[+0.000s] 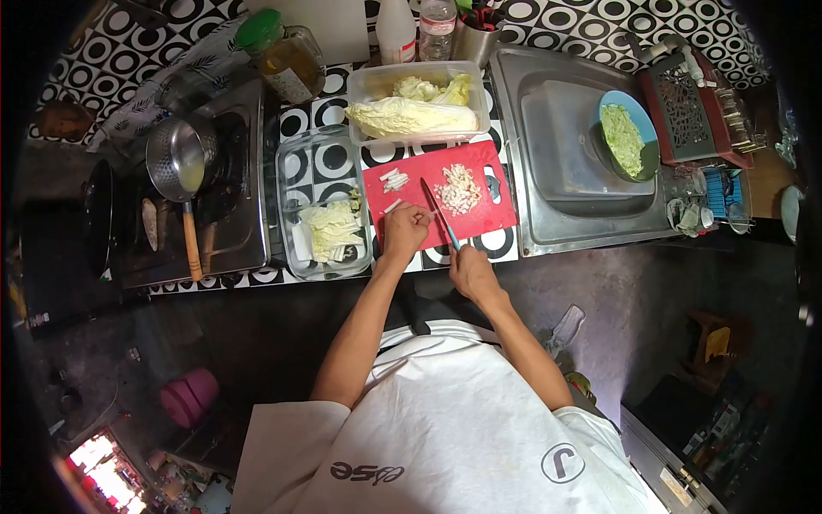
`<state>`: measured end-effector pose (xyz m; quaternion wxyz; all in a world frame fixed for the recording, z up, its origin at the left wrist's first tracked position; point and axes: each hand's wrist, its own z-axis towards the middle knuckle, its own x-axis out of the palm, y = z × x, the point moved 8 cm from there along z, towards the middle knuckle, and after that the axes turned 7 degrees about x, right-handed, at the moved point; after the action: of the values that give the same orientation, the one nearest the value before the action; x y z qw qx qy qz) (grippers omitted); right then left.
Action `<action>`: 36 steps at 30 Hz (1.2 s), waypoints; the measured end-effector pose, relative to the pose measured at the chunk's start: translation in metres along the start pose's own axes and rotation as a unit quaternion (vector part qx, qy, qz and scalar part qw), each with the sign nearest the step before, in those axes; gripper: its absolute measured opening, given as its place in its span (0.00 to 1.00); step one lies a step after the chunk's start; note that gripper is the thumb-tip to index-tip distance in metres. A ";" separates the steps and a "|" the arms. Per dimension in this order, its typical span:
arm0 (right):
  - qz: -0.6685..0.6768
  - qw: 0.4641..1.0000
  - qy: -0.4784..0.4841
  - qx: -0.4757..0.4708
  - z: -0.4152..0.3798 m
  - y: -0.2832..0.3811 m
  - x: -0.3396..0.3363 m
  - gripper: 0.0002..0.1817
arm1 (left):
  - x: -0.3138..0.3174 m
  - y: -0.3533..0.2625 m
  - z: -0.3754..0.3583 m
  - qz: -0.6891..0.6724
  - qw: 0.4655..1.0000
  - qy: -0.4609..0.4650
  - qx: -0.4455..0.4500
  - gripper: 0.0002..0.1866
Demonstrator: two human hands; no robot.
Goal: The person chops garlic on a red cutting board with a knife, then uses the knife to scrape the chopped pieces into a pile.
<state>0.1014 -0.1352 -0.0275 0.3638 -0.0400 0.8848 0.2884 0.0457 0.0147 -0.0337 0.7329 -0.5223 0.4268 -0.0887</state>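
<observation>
My right hand [472, 270] is wrapped round the blue handle of a kitchen knife [439, 206], whose dark blade points away from me over a red cutting board [492, 224]. My left hand [407, 231] rests on the board just left of the blade. Its fingers are pinched together on a pale strip of food, mostly hidden by the fingertips. Beyond that hand lie several whitish strips [395, 181]. Right of the blade is a heap of small chopped pale pieces [459, 189].
Left of the board, a clear container [285, 158] holds cut cabbage [332, 230]. Behind it, another plastic container [482, 90] holds napa cabbage [411, 117]. A saucepan [177, 158] sits on the stove. The sink [535, 231] on the right has a bowl [610, 103] of shredded greens.
</observation>
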 end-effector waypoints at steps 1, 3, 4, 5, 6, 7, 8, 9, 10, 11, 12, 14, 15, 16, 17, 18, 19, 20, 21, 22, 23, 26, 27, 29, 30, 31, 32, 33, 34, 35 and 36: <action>0.009 1.000 -0.003 0.019 -0.009 0.001 -0.003 0.20 | 0.000 -0.001 0.000 -0.002 1.000 0.004 -0.004 0.04; 0.018 0.999 -0.004 0.038 -0.019 -0.004 -0.002 0.20 | 0.001 0.000 0.001 -0.004 1.000 0.008 -0.009 0.04; 0.025 0.999 -0.009 0.041 -0.022 -0.007 0.000 0.20 | 0.002 0.001 0.001 -0.005 1.000 0.007 -0.002 0.04; 0.032 0.998 -0.014 0.044 -0.023 -0.009 0.001 0.20 | 0.002 0.001 0.000 -0.005 1.000 0.008 0.005 0.05; 0.033 0.998 -0.015 0.045 -0.023 -0.010 0.002 0.20 | 0.003 0.001 0.000 -0.005 1.000 0.009 0.005 0.05; 0.030 0.998 -0.009 0.048 -0.022 -0.012 0.003 0.20 | 0.003 0.002 0.001 -0.007 1.000 0.014 0.004 0.04; 0.026 0.998 -0.003 0.050 -0.021 -0.013 0.005 0.20 | 0.004 0.002 0.001 -0.008 1.000 0.019 0.002 0.04; 0.027 0.998 -0.004 0.052 -0.018 -0.016 0.009 0.20 | 0.005 0.003 0.001 -0.008 1.000 0.021 0.003 0.04; 0.021 0.999 -0.011 0.049 -0.014 -0.017 0.013 0.20 | 0.005 0.002 0.001 -0.009 1.000 0.018 0.009 0.04; 0.014 0.999 -0.017 0.045 -0.011 -0.019 0.016 0.19 | 0.004 0.002 0.001 -0.009 1.000 0.015 0.015 0.04; 0.015 0.999 -0.017 0.045 -0.010 -0.016 0.015 0.19 | 0.003 0.001 0.001 -0.009 1.000 0.015 0.016 0.04; 0.005 0.999 -0.023 0.040 -0.009 -0.009 0.011 0.18 | 0.003 -0.001 0.000 0.001 1.000 0.021 0.021 0.05; 0.005 0.999 -0.023 0.040 -0.006 -0.008 0.011 0.18 | 0.003 0.000 -0.001 0.001 1.000 0.021 0.021 0.05; 0.005 0.999 -0.024 0.031 -0.001 -0.006 0.012 0.18 | 0.004 0.000 -0.002 0.009 0.999 0.024 0.022 0.05; 0.005 0.999 -0.026 0.021 0.005 -0.004 0.013 0.18 | 0.004 0.000 -0.001 0.017 0.999 0.028 0.023 0.05; 0.008 0.999 -0.039 0.008 0.008 0.002 0.010 0.17 | 0.003 0.000 -0.001 0.018 0.999 0.026 0.024 0.05; 0.008 0.999 -0.039 0.006 0.011 0.005 0.008 0.17 | 0.003 0.000 -0.002 0.013 0.999 0.024 0.024 0.05; 0.006 0.999 -0.041 0.007 0.013 0.006 0.005 0.17 | 0.004 0.000 -0.002 0.008 0.999 0.022 0.023 0.05; 0.003 0.999 -0.042 0.007 0.013 0.009 0.003 0.18 | 0.003 -0.002 -0.002 0.009 0.999 0.021 0.023 0.05; 0.003 0.999 -0.041 0.006 0.014 0.008 0.003 0.18 | 0.002 -0.002 -0.003 0.005 1.000 0.021 0.015 0.05; 0.000 0.999 -0.044 -0.006 0.015 0.006 0.003 0.19 | 0.002 -0.002 -0.003 0.000 1.000 0.021 0.008 0.05; 0.004 1.000 -0.029 -0.010 0.008 0.005 -0.001 0.19 | 0.004 0.002 -0.003 0.009 1.000 0.011 -0.004 0.05; 0.010 1.000 -0.010 -0.001 0.003 0.004 -0.002 0.20 | 0.003 0.002 -0.003 0.009 1.000 0.010 -0.005 0.05; 0.008 1.000 0.001 0.023 -0.006 0.001 -0.003 0.20 | 0.003 0.002 -0.003 0.006 1.000 0.004 -0.003 0.05; 0.014 1.000 0.001 0.024 -0.011 0.001 -0.003 0.20 | 0.003 0.002 -0.003 0.006 1.000 0.004 -0.004 0.05; 0.021 0.999 0.002 0.024 -0.015 0.001 -0.002 0.20 | 0.004 0.001 -0.003 0.007 1.000 0.008 -0.002 0.05; 0.022 0.999 0.003 0.026 -0.017 -0.001 0.000 0.20 | 0.004 0.000 -0.002 0.009 1.000 0.012 0.002 0.05; 0.022 0.999 -0.004 0.024 -0.018 -0.002 0.002 0.20 | 0.004 0.000 -0.003 0.009 1.000 0.014 0.001 0.05; 0.022 0.999 -0.012 0.022 -0.018 -0.003 0.004 0.20 | 0.004 -0.001 -0.002 0.008 1.000 0.014 0.006 0.05; 0.022 0.999 -0.012 0.023 -0.016 -0.005 0.007 0.20 | 0.004 -0.002 -0.002 0.006 1.000 0.013 0.010 0.05; 0.018 0.999 -0.020 0.025 -0.014 -0.006 0.010 0.19 | 0.004 -0.001 -0.001 0.006 1.000 0.014 0.010 0.05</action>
<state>0.0871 -0.1463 -0.0285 0.3776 -0.0095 0.8847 0.2733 0.0475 0.0113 -0.0351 0.7327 -0.5108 0.4393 -0.0959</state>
